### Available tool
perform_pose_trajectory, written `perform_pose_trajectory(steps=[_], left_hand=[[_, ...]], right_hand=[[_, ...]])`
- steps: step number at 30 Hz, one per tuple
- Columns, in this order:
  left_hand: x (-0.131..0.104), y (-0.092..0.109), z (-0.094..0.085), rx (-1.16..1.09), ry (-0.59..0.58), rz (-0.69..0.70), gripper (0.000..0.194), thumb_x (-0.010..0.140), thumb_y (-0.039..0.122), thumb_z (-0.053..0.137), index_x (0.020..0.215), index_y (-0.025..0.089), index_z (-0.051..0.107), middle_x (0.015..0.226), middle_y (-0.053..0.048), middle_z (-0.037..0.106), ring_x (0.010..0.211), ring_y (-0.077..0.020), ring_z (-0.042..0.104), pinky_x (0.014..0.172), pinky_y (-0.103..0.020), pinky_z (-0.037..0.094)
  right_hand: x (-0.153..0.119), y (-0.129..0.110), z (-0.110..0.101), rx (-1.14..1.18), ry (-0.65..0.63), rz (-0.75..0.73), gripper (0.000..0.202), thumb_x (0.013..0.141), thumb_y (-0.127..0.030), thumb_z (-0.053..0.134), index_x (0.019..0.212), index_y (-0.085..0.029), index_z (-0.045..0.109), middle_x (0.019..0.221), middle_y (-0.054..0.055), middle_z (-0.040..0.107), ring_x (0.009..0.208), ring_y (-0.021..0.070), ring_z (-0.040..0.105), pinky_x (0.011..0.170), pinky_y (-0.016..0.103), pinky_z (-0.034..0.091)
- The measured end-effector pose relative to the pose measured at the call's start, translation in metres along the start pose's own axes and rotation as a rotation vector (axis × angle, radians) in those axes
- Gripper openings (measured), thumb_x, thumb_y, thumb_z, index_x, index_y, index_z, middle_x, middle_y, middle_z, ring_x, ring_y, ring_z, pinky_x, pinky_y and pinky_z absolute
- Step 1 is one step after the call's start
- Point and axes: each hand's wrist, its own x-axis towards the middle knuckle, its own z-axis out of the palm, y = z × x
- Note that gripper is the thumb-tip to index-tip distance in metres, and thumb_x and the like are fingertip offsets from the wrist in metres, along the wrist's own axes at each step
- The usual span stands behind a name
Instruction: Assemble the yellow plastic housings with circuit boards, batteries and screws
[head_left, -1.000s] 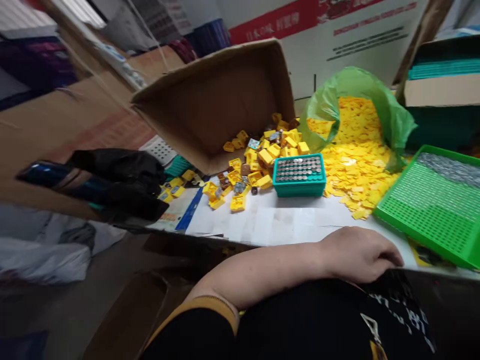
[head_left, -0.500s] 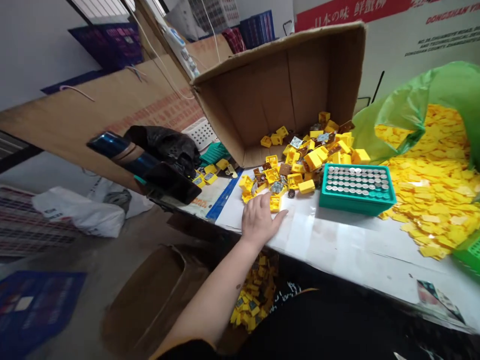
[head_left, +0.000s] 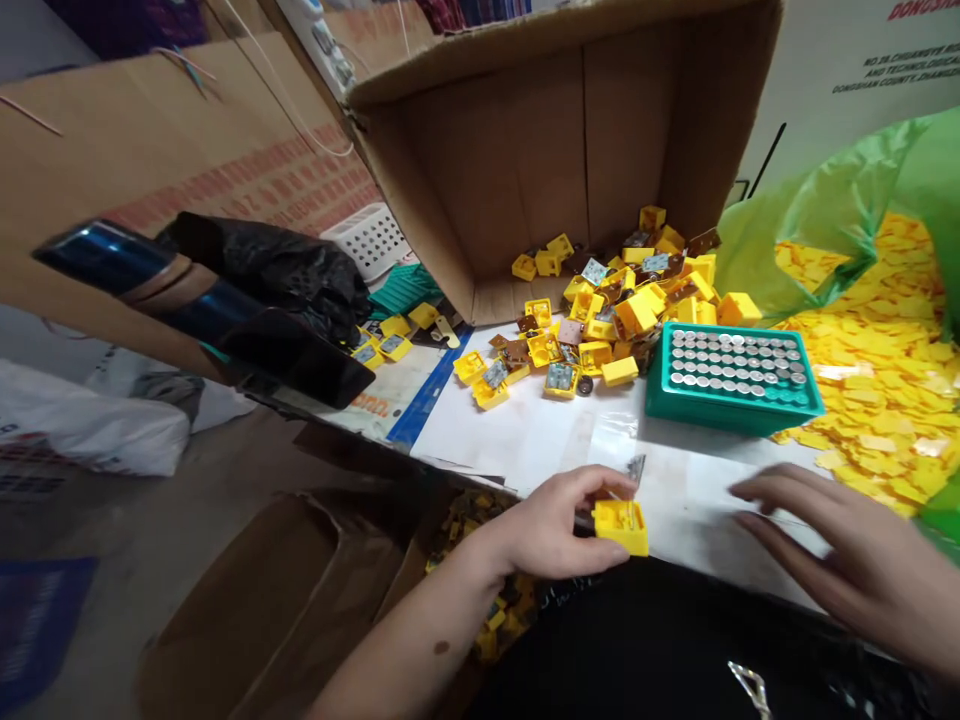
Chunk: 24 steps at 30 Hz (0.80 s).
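Note:
My left hand (head_left: 559,525) grips a small yellow plastic case (head_left: 621,527) between thumb and fingers, near the table's front edge. The case's open side faces up, and a thin metallic piece (head_left: 637,468) stands up at its far side. To the right, my right hand (head_left: 817,530) hovers over the front edge, slightly blurred, its thumb and fingers apart with nothing between them. Beyond the hands, a teal tray (head_left: 735,408) holds rows of round silvery cells. Left of the tray lies a loose heap of yellow cases (head_left: 637,308), some with grey or brown parts.
A cardboard box (head_left: 517,150) lies on its side behind the heap. At right, a green bag (head_left: 817,240) spills flat yellow pieces (head_left: 877,390). A dark phone (head_left: 307,358) leans by a blue cylinder (head_left: 187,290) at left. Below the table edge stands a carton (head_left: 255,590).
My left hand has come back from the heap toward me and now holds a yellow case. My right hand has entered at the right. The view has shifted closer to the table.

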Motion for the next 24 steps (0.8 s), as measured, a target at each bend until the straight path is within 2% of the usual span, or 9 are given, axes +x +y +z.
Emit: perform_pose_trajectory(steps=[1,3,5,10,13,16,18,21,24], left_hand=[[0.000,0.001,-0.002,0.022,-0.011,-0.008,0.050,0.067,0.025,0.066,0.114,0.018,0.051,0.112,-0.009,0.058,0.097,-0.0175,0.058,0.085,-0.030,0.047],[-0.001,0.003,-0.006,0.075,-0.020,-0.012,0.048,0.066,0.026,0.068,0.111,0.019,0.053,0.112,-0.007,0.058,0.096,-0.0170,0.058,0.085,-0.030,0.047],[-0.004,0.005,-0.010,0.123,-0.029,-0.003,0.049,0.065,0.026,0.070,0.111,0.020,0.053,0.110,-0.006,0.059,0.096,-0.0167,0.057,0.086,-0.030,0.046],[-0.010,0.007,-0.015,0.150,-0.057,-0.029,0.049,0.066,0.026,0.069,0.112,0.021,0.054,0.106,-0.004,0.061,0.090,-0.0151,0.058,0.081,-0.028,0.046],[-0.003,0.013,-0.008,0.085,-0.034,0.000,0.047,0.068,0.024,0.067,0.113,0.020,0.053,0.112,-0.005,0.059,0.095,-0.0162,0.058,0.083,-0.029,0.047],[0.016,0.023,0.009,0.120,0.019,0.111,0.046,0.070,0.026,0.065,0.113,0.019,0.050,0.114,-0.008,0.058,0.099,-0.0179,0.058,0.086,-0.031,0.047],[0.031,0.028,0.023,0.204,0.018,0.195,0.044,0.071,0.026,0.064,0.112,0.018,0.051,0.112,-0.009,0.059,0.102,-0.0193,0.056,0.090,-0.033,0.045],[0.045,0.029,0.040,0.329,-0.032,0.225,0.044,0.069,0.024,0.065,0.111,0.018,0.052,0.111,-0.009,0.060,0.106,-0.0223,0.054,0.094,-0.038,0.043],[0.046,0.025,0.046,0.375,-0.066,0.180,0.049,0.069,0.026,0.066,0.115,0.019,0.051,0.116,-0.009,0.059,0.108,-0.0241,0.054,0.094,-0.041,0.043]], right_hand=[[0.014,-0.002,0.007,0.046,-0.108,-0.036,0.022,0.089,-0.032,0.045,0.107,-0.023,0.054,0.099,0.005,0.058,0.082,0.0139,0.058,0.068,0.025,0.050],[0.039,-0.009,0.022,0.111,-0.209,-0.053,0.031,0.088,-0.020,0.042,0.118,-0.024,0.048,0.107,0.007,0.053,0.084,0.0135,0.058,0.069,0.025,0.049],[0.058,-0.016,0.036,0.105,-0.248,-0.071,0.041,0.083,-0.014,0.045,0.123,-0.024,0.045,0.105,0.008,0.052,0.080,0.0139,0.058,0.066,0.026,0.048],[0.070,-0.027,0.047,-0.002,-0.325,-0.147,0.025,0.083,-0.015,0.048,0.100,-0.027,0.061,0.091,0.005,0.052,0.081,0.0168,0.057,0.065,0.027,0.044],[0.053,-0.023,0.034,-0.081,-0.217,-0.145,0.022,0.087,-0.019,0.043,0.100,-0.022,0.060,0.091,0.006,0.055,0.074,0.0156,0.056,0.061,0.026,0.043],[0.024,-0.014,0.017,-0.294,0.073,-0.131,0.025,0.088,-0.019,0.040,0.106,-0.015,0.056,0.092,0.010,0.058,0.072,0.0179,0.056,0.062,0.030,0.042],[0.002,-0.007,0.008,-0.435,0.194,-0.122,0.025,0.087,-0.019,0.041,0.108,-0.013,0.055,0.092,0.011,0.060,0.074,0.0200,0.056,0.065,0.033,0.043],[-0.028,0.005,0.004,-0.445,0.059,-0.066,0.028,0.088,-0.021,0.038,0.110,-0.015,0.055,0.090,0.011,0.061,0.068,0.0188,0.057,0.059,0.031,0.044],[-0.047,0.017,0.000,-0.232,-0.111,0.084,0.032,0.089,-0.028,0.040,0.118,-0.019,0.050,0.098,0.009,0.062,0.074,0.0172,0.061,0.059,0.028,0.048]])
